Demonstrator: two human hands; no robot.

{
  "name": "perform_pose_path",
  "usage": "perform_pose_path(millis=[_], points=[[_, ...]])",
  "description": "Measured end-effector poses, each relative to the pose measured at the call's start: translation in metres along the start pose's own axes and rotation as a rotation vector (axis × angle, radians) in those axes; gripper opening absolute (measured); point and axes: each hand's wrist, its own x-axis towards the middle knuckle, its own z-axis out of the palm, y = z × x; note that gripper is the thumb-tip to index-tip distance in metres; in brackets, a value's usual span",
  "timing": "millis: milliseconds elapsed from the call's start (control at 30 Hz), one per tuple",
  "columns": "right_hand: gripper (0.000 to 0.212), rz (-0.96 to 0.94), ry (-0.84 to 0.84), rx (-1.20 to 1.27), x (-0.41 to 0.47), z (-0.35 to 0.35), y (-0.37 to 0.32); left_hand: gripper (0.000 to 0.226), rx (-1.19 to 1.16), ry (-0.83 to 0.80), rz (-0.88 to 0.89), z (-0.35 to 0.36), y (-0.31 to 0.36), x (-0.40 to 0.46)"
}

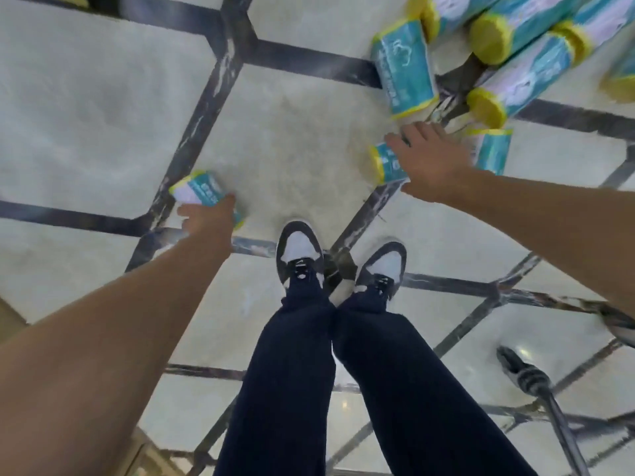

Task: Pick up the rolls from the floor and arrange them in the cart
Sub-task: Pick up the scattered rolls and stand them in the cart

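Several teal-wrapped rolls with yellow ends lie on the tiled floor. My left hand [209, 214] grips one small roll [201, 190] low over the floor, left of my shoes. My right hand [433, 159] reaches forward, with thumb and fingers spread around another small roll [390, 164]. Just behind that hand stands a third roll [493, 151]. A bigger roll [403, 68] stands upright further out. Long packs of rolls [522, 73] are piled at the top right.
The floor has pale tiles with dark stone strips [206, 108]. My two shoes [299, 252] stand together at the centre. A dark metal bar with a wheel-like foot [522, 372] reaches in at the lower right, perhaps part of the cart.
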Motion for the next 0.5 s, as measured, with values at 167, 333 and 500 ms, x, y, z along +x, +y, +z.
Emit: perform_pose_path(millis=[167, 333, 500], points=[[0.091, -0.069, 0.137, -0.077, 0.032, 0.024, 0.007, 0.074, 0.028, 0.106, 0.009, 0.010, -0.010, 0.031], [0.085, 0.061, 0.073, 0.124, 0.018, 0.010, -0.001, 0.082, -0.104, 0.060, 0.083, 0.003, -0.010, 0.005], [0.088, 0.440, 0.123, 0.914, -0.048, -0.035, -0.034, 0.080, -0.135, -0.111, 0.174, -0.019, 0.026, -0.082]])
